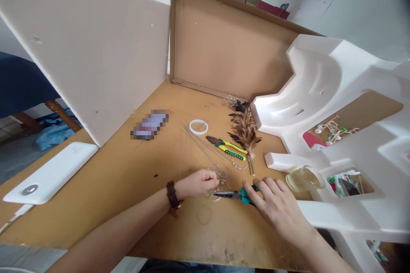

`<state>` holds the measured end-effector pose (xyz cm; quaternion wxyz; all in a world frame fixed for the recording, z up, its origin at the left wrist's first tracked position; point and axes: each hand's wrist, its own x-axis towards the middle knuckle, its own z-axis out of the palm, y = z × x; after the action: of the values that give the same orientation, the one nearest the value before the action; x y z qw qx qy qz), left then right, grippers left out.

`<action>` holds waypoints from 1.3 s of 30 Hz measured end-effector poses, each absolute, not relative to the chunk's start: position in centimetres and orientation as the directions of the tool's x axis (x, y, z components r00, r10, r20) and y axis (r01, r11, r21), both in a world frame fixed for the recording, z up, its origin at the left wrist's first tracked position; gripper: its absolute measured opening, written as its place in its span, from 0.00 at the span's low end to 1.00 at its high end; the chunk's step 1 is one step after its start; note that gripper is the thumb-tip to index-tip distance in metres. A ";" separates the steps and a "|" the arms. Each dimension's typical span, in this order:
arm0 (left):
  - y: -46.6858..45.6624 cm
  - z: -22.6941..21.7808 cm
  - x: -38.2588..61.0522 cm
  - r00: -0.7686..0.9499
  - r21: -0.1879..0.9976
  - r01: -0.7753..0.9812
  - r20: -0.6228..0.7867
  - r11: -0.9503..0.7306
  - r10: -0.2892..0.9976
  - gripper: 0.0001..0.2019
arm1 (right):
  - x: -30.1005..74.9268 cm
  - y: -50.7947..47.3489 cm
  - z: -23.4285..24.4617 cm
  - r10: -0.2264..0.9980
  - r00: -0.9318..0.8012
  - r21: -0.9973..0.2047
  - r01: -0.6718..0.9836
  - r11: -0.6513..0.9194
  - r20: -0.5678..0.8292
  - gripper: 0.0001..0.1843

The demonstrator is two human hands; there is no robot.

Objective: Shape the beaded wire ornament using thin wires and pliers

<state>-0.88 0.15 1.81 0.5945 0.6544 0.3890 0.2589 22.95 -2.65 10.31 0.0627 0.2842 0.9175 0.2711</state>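
My left hand [200,182], with a brown watch [173,195] at the wrist, is closed in a pinch around thin clear wire [224,185] that curls out in small loops. My right hand [272,198] grips needle-nose pliers [235,195] by their teal handles. The plier tips meet the wire loops just below my left fingers; whether the jaws bite on it I cannot tell. Beyond my hands lie yellow-and-green combination pliers [226,148], long straight wires [198,143] and a small beaded wire ring [237,165].
A feather duster [245,130] lies against white foam packing [272,115]. A glass of pale liquid [304,179] stands right of my right hand. A white tape roll [198,127], a blurred-out phone-like object [150,125] and a white power bank [53,170] rest on the tabletop [128,175].
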 end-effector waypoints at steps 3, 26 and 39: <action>0.1 1.8 -0.8 0.564 0.978 0.209 -0.128 0.010 0.815 0.18 | 22.9 -2.7 10.4 0.550 -0.834 0.532 0.482 0.696 0.036 0.25; -0.3 1.9 -1.0 0.445 0.893 0.387 0.036 -0.228 0.895 0.15 | 22.6 -2.2 9.8 0.660 -0.750 0.280 0.643 0.713 0.042 0.24; -1.3 3.3 -4.2 0.504 0.405 0.726 0.238 -0.556 0.830 0.11 | 19.7 -0.5 8.3 0.787 -0.614 -0.080 0.789 0.609 -0.061 0.23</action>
<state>-4.17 -1.35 3.30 0.1271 0.8578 0.4535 0.2060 19.72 -0.48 8.33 0.0098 0.4393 0.8969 -0.0493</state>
